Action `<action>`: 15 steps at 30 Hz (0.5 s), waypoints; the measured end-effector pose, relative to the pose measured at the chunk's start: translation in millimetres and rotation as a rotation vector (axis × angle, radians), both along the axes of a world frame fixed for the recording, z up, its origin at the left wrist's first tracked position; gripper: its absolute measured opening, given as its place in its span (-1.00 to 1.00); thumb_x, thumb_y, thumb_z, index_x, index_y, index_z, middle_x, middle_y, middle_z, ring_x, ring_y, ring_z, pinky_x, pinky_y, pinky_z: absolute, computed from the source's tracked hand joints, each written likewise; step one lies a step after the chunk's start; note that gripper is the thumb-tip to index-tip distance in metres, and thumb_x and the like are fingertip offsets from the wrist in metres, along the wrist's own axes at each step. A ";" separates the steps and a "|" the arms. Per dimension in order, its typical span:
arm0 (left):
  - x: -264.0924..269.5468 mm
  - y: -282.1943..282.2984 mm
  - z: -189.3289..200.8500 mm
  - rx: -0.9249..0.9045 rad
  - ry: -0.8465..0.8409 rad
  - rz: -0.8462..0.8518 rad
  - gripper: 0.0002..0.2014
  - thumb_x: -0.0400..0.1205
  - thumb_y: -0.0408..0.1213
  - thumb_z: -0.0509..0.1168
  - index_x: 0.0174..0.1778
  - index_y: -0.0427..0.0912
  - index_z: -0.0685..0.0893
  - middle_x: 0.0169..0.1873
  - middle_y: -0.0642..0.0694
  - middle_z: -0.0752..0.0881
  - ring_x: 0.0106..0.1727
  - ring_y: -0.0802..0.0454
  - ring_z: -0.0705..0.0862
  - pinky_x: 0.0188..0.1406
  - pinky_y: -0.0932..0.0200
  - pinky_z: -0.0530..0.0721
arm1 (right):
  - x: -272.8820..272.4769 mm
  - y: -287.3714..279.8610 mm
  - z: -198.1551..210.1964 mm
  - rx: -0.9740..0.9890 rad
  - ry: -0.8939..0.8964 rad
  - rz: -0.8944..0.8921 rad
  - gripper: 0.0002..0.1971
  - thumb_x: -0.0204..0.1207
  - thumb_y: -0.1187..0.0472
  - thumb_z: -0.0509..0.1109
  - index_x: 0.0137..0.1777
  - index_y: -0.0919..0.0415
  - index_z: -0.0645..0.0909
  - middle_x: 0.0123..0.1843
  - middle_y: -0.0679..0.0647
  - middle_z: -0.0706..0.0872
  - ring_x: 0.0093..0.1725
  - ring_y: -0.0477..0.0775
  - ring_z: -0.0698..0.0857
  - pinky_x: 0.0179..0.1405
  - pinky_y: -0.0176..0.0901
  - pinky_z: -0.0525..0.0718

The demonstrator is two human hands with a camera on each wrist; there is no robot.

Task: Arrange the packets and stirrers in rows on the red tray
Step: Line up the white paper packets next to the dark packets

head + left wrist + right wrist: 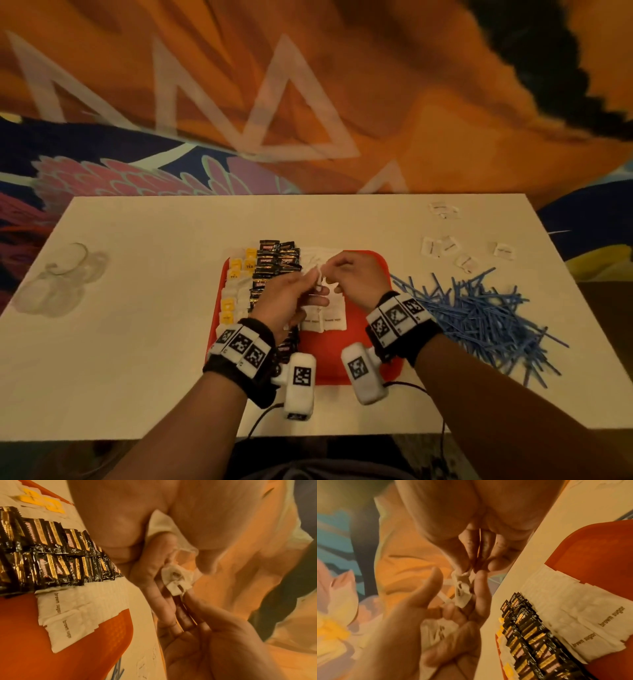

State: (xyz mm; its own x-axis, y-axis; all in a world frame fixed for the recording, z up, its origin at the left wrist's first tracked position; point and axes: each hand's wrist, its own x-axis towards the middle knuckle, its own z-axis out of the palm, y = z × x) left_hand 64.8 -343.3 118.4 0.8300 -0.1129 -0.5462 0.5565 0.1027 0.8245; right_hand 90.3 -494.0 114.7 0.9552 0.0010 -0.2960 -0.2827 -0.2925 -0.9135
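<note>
A crumpled white packet (319,276) hangs pinched between my left grip (289,298) and right grip (356,279), above the red tray (359,342). Below the grips the tray holds rows of tea packets (236,291), black packets (274,263) and brown sugar packets (323,318). Blue stirrers (479,315) lie heaped on the counter (137,325) right of the grips; my hands hide part of the rows.

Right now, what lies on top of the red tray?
On the red tray lie rows of tea packets, black packets and brown sugar packets. Both hands hover above, hiding the middle.
</note>
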 end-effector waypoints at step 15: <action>-3.8 -14.6 -0.2 0.050 -0.125 0.122 -0.92 0.64 -0.33 0.43 -0.03 -0.24 0.80 -0.20 -0.21 0.72 -0.15 -0.10 0.62 -0.31 0.08 0.46 | 1.2 -18.6 -3.9 0.246 0.114 -0.049 -0.87 0.43 0.05 0.55 -0.23 0.09 0.80 -0.06 0.21 0.82 0.04 0.34 0.77 -0.02 0.23 0.79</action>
State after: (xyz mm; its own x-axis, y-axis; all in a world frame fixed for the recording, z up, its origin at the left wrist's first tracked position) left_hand 61.0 -357.8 118.1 0.8978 0.0179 -0.4400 0.4350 0.1205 0.8923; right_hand 91.4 -512.6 110.8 0.9163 0.0407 -0.3983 -0.3963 -0.0490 -0.9168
